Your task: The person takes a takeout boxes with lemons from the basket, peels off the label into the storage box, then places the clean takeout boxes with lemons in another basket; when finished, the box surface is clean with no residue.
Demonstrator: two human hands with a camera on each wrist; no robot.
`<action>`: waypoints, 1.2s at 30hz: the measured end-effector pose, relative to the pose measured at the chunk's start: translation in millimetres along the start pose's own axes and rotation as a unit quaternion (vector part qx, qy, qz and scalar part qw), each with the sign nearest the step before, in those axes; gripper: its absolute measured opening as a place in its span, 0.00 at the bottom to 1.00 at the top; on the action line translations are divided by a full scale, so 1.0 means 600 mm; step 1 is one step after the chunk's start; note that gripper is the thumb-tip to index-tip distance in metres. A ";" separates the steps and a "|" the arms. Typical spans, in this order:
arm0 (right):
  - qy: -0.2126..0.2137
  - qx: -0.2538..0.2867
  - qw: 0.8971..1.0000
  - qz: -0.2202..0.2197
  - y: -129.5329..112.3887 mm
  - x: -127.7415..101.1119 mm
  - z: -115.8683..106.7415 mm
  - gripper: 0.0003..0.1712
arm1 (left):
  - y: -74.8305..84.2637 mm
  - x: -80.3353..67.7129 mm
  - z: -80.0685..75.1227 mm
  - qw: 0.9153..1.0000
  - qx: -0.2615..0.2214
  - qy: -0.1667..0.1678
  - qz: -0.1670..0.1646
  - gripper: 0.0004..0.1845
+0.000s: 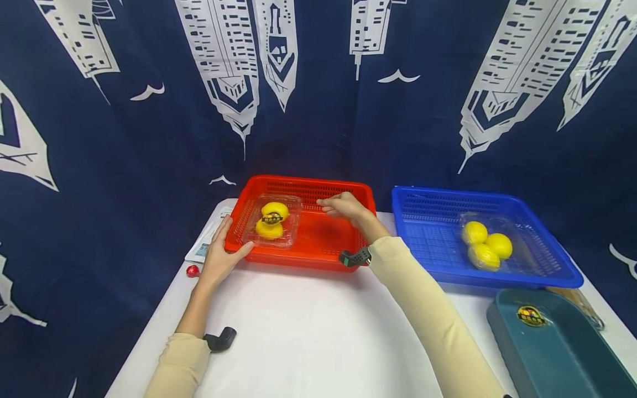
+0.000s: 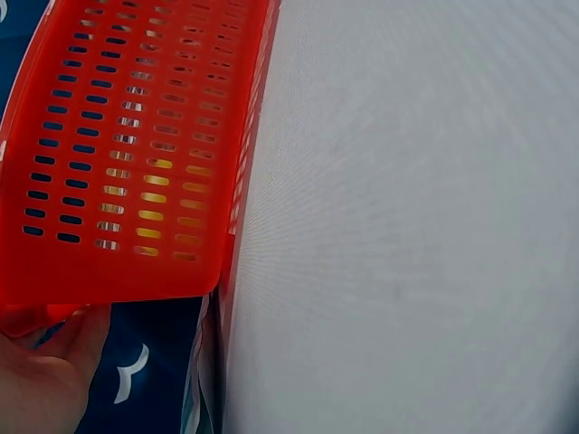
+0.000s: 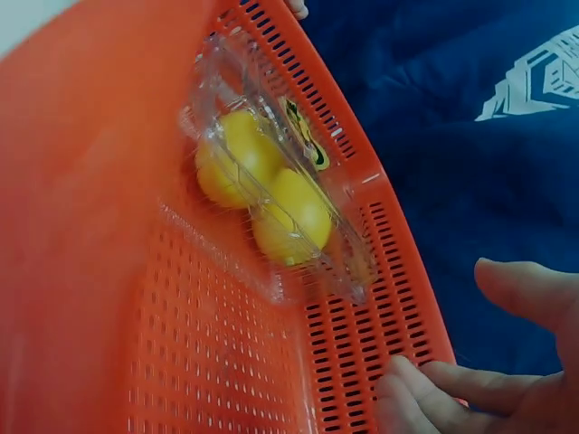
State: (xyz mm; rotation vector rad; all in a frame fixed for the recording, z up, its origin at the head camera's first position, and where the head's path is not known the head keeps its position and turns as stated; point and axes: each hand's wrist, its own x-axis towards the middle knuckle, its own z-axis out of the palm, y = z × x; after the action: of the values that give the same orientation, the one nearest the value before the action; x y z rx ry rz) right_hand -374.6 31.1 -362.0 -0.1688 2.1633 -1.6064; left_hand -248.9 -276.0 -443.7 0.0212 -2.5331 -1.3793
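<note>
A red plastic basket with slotted walls stands at the back of the white table. Inside, on its left, lies a clear plastic box with two yellow lemons and a black-and-yellow sticker. My left hand is at the basket's front left corner, thumb by the front rim and straight fingers along the left side. In the left wrist view, the fingertips of this hand meet the rim. Over the right part of the basket, my right hand hovers with extended fingers, holding nothing.
To the right, a blue basket contains a clear box with three lemons. A dark teal tray bearing a sticker sits at the front right. Left of the red basket are a white packet and a small red ball-like thing.
</note>
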 end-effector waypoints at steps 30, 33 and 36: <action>-0.077 -0.094 0.990 0.068 0.011 0.066 0.080 0.41 | 0.001 -0.004 0.004 1.000 -0.002 0.009 -0.006 0.49; -0.091 -0.096 0.989 0.064 0.010 0.070 0.081 0.30 | 0.000 -0.002 0.004 1.000 -0.001 0.011 -0.003 0.48; -0.094 -0.088 0.990 0.065 0.010 0.072 0.082 0.23 | 0.001 0.000 0.003 1.000 -0.002 0.010 -0.004 0.49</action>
State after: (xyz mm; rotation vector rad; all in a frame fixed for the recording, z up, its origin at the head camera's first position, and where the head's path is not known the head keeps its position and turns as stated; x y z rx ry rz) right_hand -392.2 -25.6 -390.6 -0.2198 2.1212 -1.2749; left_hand -249.1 -274.0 -444.4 0.0437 -2.5164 -1.3808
